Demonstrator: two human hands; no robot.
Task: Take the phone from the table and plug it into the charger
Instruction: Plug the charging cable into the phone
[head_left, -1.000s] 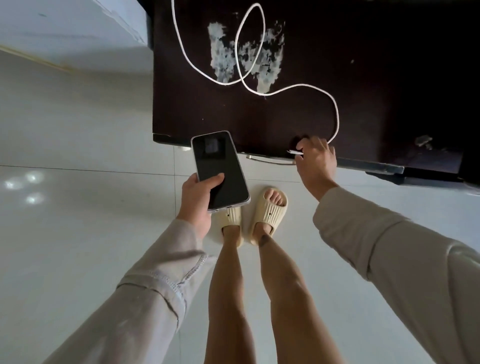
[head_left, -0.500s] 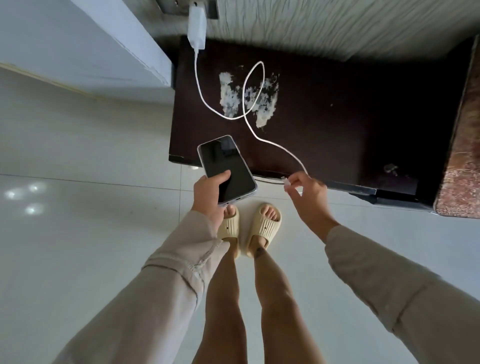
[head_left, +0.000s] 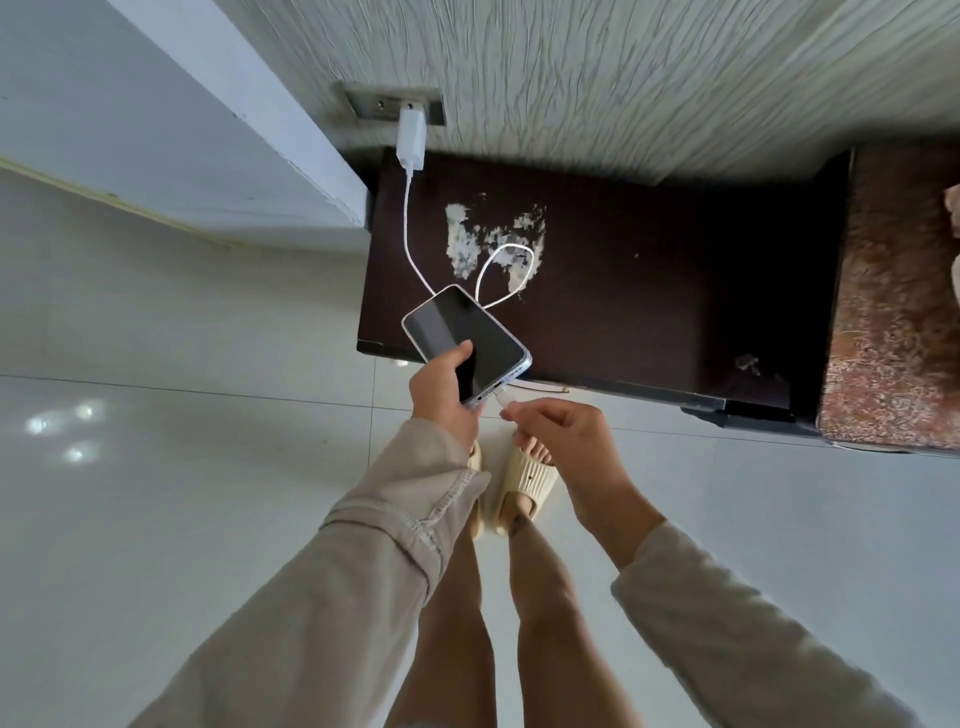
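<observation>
My left hand (head_left: 444, 391) holds a dark-screened phone (head_left: 462, 340) screen up, tilted, above the front edge of the dark table (head_left: 649, 312). My right hand (head_left: 563, 434) pinches the white plug end of the charger cable (head_left: 503, 401) right at the phone's bottom edge; whether the plug is in the port I cannot tell. The white cable (head_left: 506, 275) loops over the table and runs under the phone to the white charger block (head_left: 411, 137) in the wall socket (head_left: 395, 105).
A white wall corner (head_left: 182, 156) stands left of the table and a textured wall behind it. A brown patterned surface (head_left: 891, 312) adjoins the table's right side. A small grey object (head_left: 747, 362) lies near the table's front right. Pale tiled floor (head_left: 156, 467) lies below.
My right hand has lifted the plug end off the table edge and brought it left to the phone's bottom edge. The cable loop has tightened. My view has tilted up to the socket.
</observation>
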